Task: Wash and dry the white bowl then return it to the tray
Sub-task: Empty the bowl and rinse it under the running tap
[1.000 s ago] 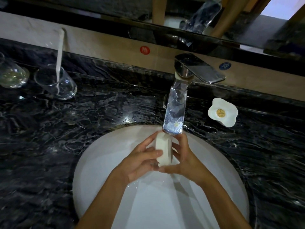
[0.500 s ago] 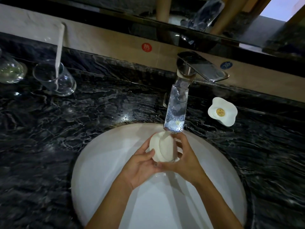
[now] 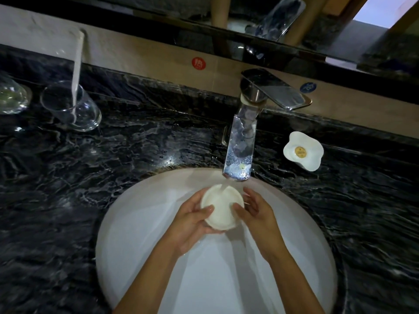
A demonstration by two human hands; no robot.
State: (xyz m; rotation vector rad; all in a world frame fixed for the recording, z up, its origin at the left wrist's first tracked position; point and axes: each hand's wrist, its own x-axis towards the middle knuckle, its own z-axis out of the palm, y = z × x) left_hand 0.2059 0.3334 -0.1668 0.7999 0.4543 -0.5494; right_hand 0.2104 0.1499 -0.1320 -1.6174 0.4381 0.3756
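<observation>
The left hand (image 3: 195, 219) cups and grips the white bowl (image 3: 223, 207) over the sink (image 3: 136, 223); the right hand (image 3: 254, 211) pinches its rim; the faucet (image 3: 240, 152) streams water into it; a glass (image 3: 70, 107) and flower-shaped dish (image 3: 302, 150) stand on the counter (image 3: 113, 155), well apart.

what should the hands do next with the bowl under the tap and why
Probably turn the bowl a little in the stream while rubbing its inside. Water from the tap is landing in the bowl, which faces up over the sink. The left hand grips it from the side and below, with the right hand at its right rim and its thumb inside, so that thumb is placed to scrub.
</observation>
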